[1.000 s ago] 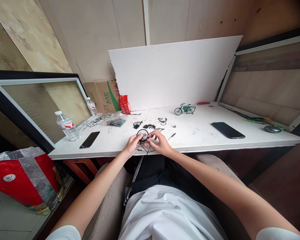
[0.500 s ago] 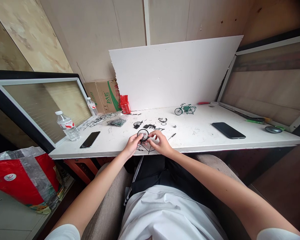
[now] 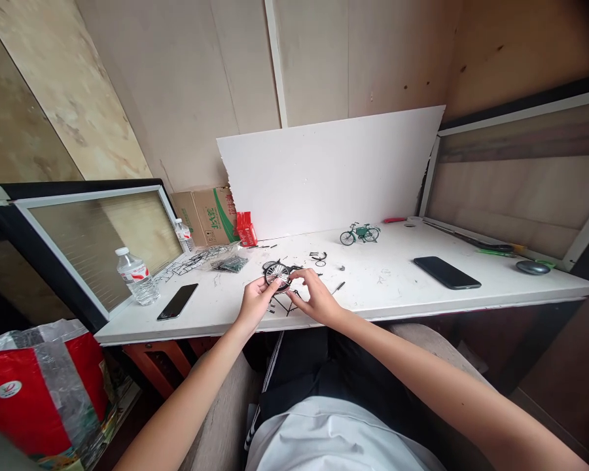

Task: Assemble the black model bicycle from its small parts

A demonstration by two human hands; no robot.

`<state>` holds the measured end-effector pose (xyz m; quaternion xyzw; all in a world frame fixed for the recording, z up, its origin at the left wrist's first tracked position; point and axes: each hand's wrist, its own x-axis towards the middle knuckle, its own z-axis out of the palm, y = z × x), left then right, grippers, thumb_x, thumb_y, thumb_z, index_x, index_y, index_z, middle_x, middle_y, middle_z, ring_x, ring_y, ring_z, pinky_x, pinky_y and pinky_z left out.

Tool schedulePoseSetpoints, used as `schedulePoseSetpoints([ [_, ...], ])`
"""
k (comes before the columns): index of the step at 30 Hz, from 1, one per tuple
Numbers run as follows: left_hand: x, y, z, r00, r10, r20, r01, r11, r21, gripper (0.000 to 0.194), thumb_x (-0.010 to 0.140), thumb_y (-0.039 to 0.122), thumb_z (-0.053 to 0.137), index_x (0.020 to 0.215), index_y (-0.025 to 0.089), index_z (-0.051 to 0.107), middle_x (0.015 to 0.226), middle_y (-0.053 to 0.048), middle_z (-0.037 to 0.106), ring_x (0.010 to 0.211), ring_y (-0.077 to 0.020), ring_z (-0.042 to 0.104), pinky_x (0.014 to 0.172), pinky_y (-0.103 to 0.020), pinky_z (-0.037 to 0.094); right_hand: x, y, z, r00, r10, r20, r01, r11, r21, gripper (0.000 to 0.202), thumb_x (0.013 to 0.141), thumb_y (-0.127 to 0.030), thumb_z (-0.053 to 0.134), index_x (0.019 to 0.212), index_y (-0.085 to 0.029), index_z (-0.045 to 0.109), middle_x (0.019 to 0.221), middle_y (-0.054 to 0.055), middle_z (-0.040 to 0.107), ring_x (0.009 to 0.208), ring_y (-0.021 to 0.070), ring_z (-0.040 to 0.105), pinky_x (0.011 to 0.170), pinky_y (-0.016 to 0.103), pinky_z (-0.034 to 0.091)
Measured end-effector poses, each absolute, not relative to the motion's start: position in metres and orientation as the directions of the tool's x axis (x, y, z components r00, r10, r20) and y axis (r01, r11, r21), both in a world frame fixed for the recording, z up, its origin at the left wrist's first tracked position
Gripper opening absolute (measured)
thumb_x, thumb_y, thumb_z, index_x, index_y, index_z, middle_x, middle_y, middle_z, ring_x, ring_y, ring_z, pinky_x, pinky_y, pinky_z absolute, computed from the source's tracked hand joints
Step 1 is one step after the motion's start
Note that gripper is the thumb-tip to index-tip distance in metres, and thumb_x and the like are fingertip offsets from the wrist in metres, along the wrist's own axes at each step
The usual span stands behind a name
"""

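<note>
A small black spoked wheel (image 3: 277, 275) is upright above the table's front edge, pinched in my left hand (image 3: 257, 301). My right hand (image 3: 316, 297) is at the wheel's right side, its thumb and forefinger bent toward each other; whatever lies between the fingertips is too small to make out. Just below the hands, thin black frame parts (image 3: 288, 306) lie at the table edge. Behind them are more small black parts (image 3: 319, 258), with another wheel partly hidden by the held one. A green model bicycle (image 3: 360, 233) stands farther back.
On the white table (image 3: 373, 294) lie a phone (image 3: 177, 301) at left and a larger one (image 3: 446, 272) at right, beside a mouse (image 3: 533, 267). Bottles (image 3: 138, 277), a bag of parts (image 3: 230, 263) and a red packet (image 3: 246, 229) are at left.
The camera view has tilted up, so the table sits lower in the picture. The wheel in my left hand faces the camera more fully, and my right hand stays beside it.
</note>
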<state>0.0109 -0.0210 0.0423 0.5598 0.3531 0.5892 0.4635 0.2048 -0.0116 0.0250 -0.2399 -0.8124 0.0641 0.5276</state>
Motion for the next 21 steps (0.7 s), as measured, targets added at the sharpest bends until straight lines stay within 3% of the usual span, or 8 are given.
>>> schedulePoseSetpoints([
  [4, 0.024, -0.023, 0.063, 0.103, 0.954, 0.281, -0.22, -0.254, 0.942, 0.047, 0.078, 0.047, 0.088, 0.107, 0.013, 0.078, 0.11, -0.013, 0.079, 0.097, -0.0244, 0.073, 0.088, -0.036, 0.059, 0.209, -0.01, 0.043, -0.253, 0.485, 0.837, 0.302, 0.861, -0.408, 0.026, 0.099, -0.03, 0.066, 0.123, -0.028, 0.055, 0.114, 0.009, 0.066, 0.106, 0.0267, 0.063, 0.091, 0.046, 0.054],
  [8, 0.032, -0.022, 0.092, 0.162, 0.937, 0.31, -0.243, -0.266, 0.933, 0.046, 0.082, 0.049, 0.085, 0.109, 0.012, 0.078, 0.11, -0.013, 0.078, 0.099, -0.0229, 0.073, 0.091, -0.036, 0.059, 0.209, -0.01, 0.069, -0.174, 0.512, 0.841, 0.291, 0.843, -0.453, 0.021, 0.099, -0.032, 0.066, 0.118, -0.027, 0.058, 0.115, 0.008, 0.067, 0.106, 0.0252, 0.064, 0.085, 0.042, 0.055],
  [15, 0.032, -0.018, 0.129, 0.094, 0.905, 0.414, -0.234, -0.384, 0.893, 0.045, 0.079, 0.049, 0.087, 0.103, 0.011, 0.079, 0.102, -0.013, 0.079, 0.091, -0.0223, 0.075, 0.088, -0.036, 0.06, 0.202, -0.01, 0.11, -0.152, 0.466, 0.872, 0.292, 0.864, -0.41, 0.019, 0.097, -0.033, 0.068, 0.113, -0.027, 0.06, 0.113, 0.007, 0.069, 0.106, 0.025, 0.064, 0.081, 0.04, 0.055],
  [19, 0.027, -0.02, 0.129, 0.016, 0.856, 0.516, -0.135, -0.51, 0.85, 0.038, 0.083, 0.046, 0.084, 0.1, 0.013, 0.078, 0.098, -0.011, 0.08, 0.088, -0.0216, 0.075, 0.083, -0.033, 0.06, 0.201, -0.014, 0.117, -0.126, 0.443, 0.887, 0.34, 0.86, -0.381, 0.024, 0.096, -0.034, 0.07, 0.116, -0.027, 0.06, 0.118, 0.008, 0.069, 0.11, 0.0259, 0.064, 0.083, 0.04, 0.055],
  [21, 0.023, -0.02, 0.124, -0.039, 0.787, 0.616, 0.05, -0.614, 0.788, 0.032, 0.086, 0.044, 0.08, 0.096, 0.014, 0.078, 0.094, -0.009, 0.08, 0.087, -0.022, 0.075, 0.081, -0.032, 0.059, 0.202, -0.016, 0.118, -0.084, 0.435, 0.896, 0.375, 0.847, -0.376, 0.021, 0.097, -0.035, 0.069, 0.114, -0.027, 0.062, 0.118, 0.009, 0.07, 0.111, 0.0263, 0.064, 0.083, 0.04, 0.054],
])
